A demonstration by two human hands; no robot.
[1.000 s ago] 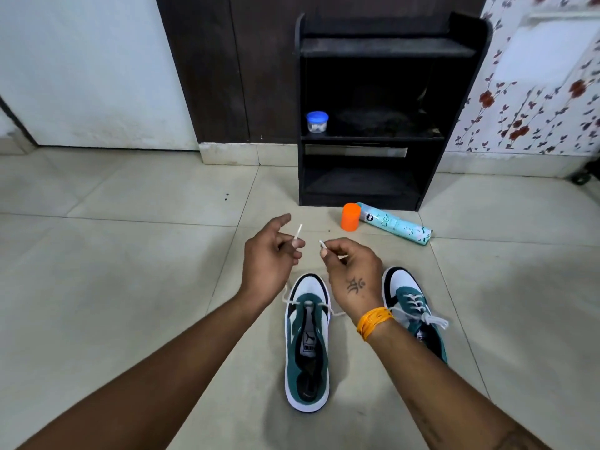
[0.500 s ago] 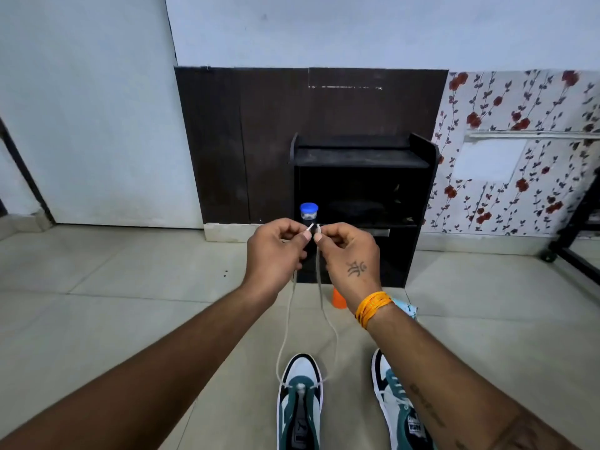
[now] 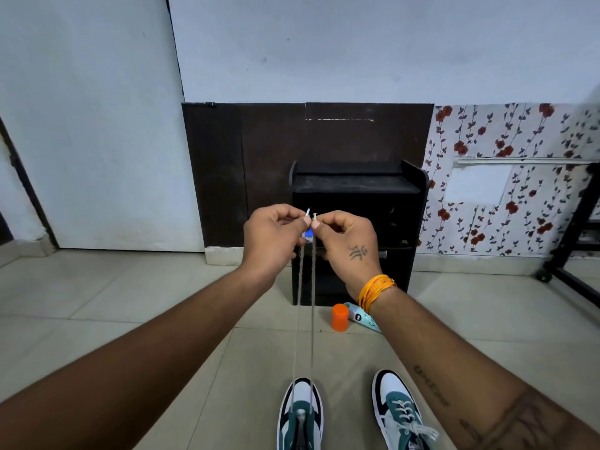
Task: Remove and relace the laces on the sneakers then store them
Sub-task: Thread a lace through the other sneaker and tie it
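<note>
Both hands have risen high above the green-and-white unlaced sneaker since a second ago, drawing its thin white lace into two taut, near-parallel strands. The left hand pinches one lace tip and the right hand the other, tips level. That likely evens the ends before crossing upward. The laced second sneaker sits right of it.

Tiled floor, bearing two sneakers, an orange-capped spray can lying flat, and a black shelf unit.
</note>
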